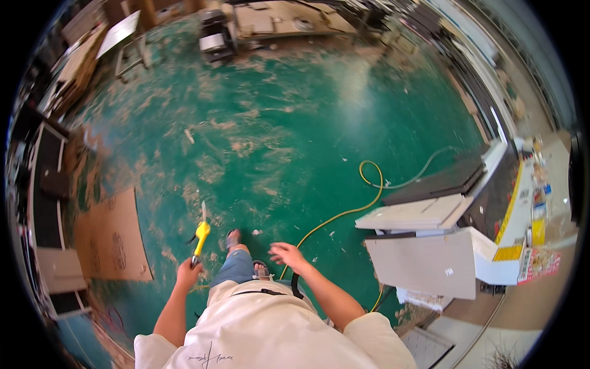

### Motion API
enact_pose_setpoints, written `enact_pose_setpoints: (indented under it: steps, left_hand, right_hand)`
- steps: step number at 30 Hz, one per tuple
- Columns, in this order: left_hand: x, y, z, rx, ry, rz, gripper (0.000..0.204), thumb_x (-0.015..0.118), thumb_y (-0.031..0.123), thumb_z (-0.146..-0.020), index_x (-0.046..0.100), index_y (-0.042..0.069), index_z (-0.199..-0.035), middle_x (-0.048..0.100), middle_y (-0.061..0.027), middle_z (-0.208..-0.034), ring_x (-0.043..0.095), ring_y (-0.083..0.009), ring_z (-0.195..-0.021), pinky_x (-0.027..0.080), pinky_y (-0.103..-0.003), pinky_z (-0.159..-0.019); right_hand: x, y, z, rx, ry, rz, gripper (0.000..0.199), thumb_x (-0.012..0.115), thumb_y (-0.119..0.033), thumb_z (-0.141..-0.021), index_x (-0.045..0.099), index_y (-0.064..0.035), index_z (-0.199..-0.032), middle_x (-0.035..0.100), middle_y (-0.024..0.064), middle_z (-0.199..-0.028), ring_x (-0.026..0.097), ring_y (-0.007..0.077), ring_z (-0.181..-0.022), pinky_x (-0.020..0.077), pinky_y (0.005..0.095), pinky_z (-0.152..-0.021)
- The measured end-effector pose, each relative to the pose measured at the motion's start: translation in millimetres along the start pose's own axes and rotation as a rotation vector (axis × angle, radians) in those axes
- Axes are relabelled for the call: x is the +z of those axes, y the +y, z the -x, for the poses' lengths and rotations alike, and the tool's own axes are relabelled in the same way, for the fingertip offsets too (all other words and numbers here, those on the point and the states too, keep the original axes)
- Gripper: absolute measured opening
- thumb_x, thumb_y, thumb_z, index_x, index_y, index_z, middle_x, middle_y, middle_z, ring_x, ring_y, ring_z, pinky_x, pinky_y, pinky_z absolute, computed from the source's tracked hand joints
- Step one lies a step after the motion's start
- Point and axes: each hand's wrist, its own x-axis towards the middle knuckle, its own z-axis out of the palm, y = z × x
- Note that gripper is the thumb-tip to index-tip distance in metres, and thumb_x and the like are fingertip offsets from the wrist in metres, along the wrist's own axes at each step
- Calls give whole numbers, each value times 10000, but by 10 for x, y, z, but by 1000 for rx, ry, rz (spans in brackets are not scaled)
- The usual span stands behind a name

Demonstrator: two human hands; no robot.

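Note:
In my left hand (pixel 188 272) is a yellow air blow gun (pixel 201 232), gripped at its dark lower end. Its pale, thin nozzle points away from me over the green floor, and a dark lever sticks out on its left side. My right hand (pixel 289 256) hangs in front of my body with loosely bent fingers and holds nothing. A yellow air hose (pixel 335 216) runs along the floor to the right of my legs and loops farther out. Where it joins the blow gun does not show clearly.
Sawdust is scattered over the green floor (pixel 270 111). A flat cardboard sheet (pixel 114 237) lies at left. Pale panels (pixel 424 264) lean against a cluttered bench at right. A low workbench (pixel 295 21) with boards stands at the far end, and stacked boards (pixel 74 71) are far left.

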Motion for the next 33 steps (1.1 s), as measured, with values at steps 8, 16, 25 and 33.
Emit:
enact_pose_setpoints:
  steps: [8,16,25,33]
  left_hand:
    - [809,-76,-1449,41,-560,-798,483,605,509,-955,782,65,-1015,767,-182,-933,744,-324,-901,562,-456,-808]
    - [2095,3025,-4313,-34,-361,-113,433,610,473,-937,777,82,-1021,759,-182,-963,730,-345,-914,556,-475,-815]
    - [3488,6067,-5400,116,-438,-64,381,615,431,-916,770,101,-1027,751,-182,-996,713,-369,-929,549,-496,-822]
    - [4727,7334,-5625,615,-754,-991,340,620,394,-897,765,118,-1032,743,-182,-1026,699,-391,-942,544,-515,-828]
  right_hand:
    - [-1965,1940,817,565,585,157,206,647,-244,-840,750,-69,-879,730,116,-810,691,258,-690,552,416,-630]
    - [-2364,1143,683,627,864,-290,242,685,-281,-862,745,-84,-990,750,116,-906,713,274,-812,570,433,-697]
    - [-4136,-168,-400,614,921,-569,237,698,-270,-875,736,-83,-1015,745,112,-905,717,261,-836,577,427,-677]
    - [-7882,-1789,-895,461,984,-400,182,701,-206,-881,706,-63,-994,720,116,-884,708,215,-819,571,398,-602]
